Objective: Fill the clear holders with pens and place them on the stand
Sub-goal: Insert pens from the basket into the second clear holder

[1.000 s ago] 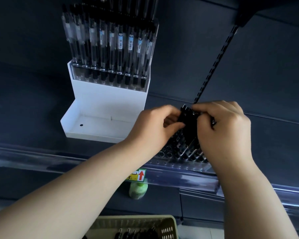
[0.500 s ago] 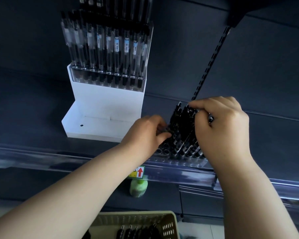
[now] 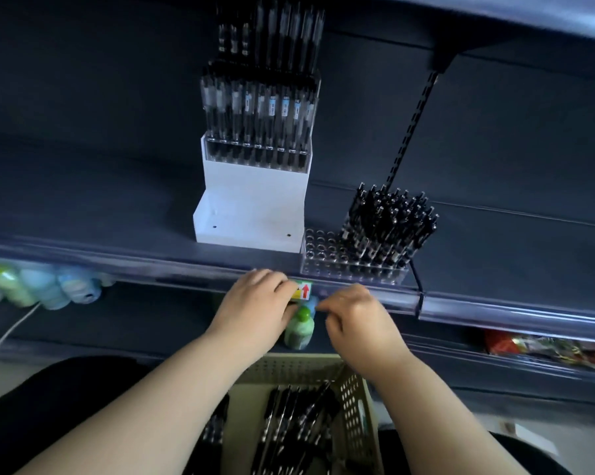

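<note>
Both hands, the left hand [image 3: 255, 305] and right hand [image 3: 352, 315], are dropping away empty and loosely curled toward the basket [image 3: 354, 389] of pens [image 3: 289, 419]. The clear holder [image 3: 354, 265] is sitting part-filled on the shelf [image 3: 152, 258] beside the white stand [image 3: 255, 200], awaiting more.

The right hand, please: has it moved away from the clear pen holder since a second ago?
Yes. The right hand has come down off the clear holder, below the shelf edge, toward the basket.

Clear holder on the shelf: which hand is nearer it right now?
Right. The right hand sits just below the clear holder, under its front edge; the left hand is lower and farther left, by the green bottle.
</note>
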